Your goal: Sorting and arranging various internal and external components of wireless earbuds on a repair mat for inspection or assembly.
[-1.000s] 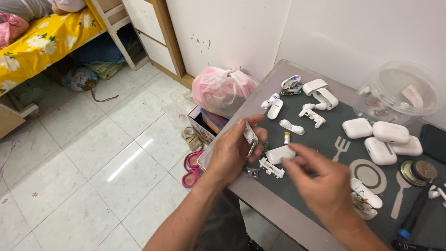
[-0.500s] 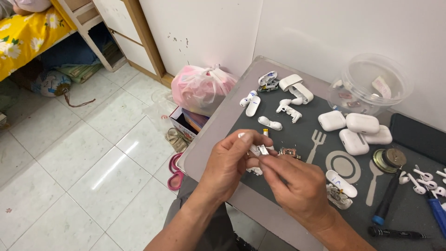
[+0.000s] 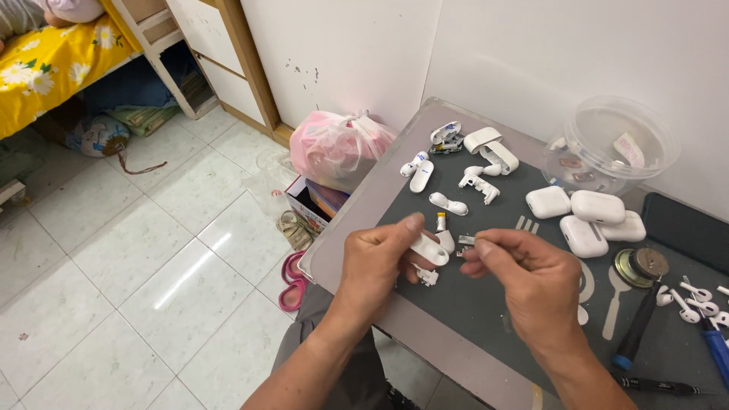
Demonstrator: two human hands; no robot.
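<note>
My left hand grips a small white plastic earbud-case part just above the near left of the dark work mat. Close to its right, my right hand pinches a tiny metal piece between thumb and forefinger, almost touching the white part. A small white fragment lies on the mat under my left hand. Beyond the hands lie several white case pieces and a small yellowish cylinder.
Three closed white earbud cases sit at the mat's far right beside a clear round tub. A round metal tin, loose earbuds and screwdrivers lie right. A pink bag stands on the tiled floor left of the table.
My hands have drawn together over the mat's near edge; the right hand now holds the tiny metal piece up against the white part. The camera view has shifted slightly.
</note>
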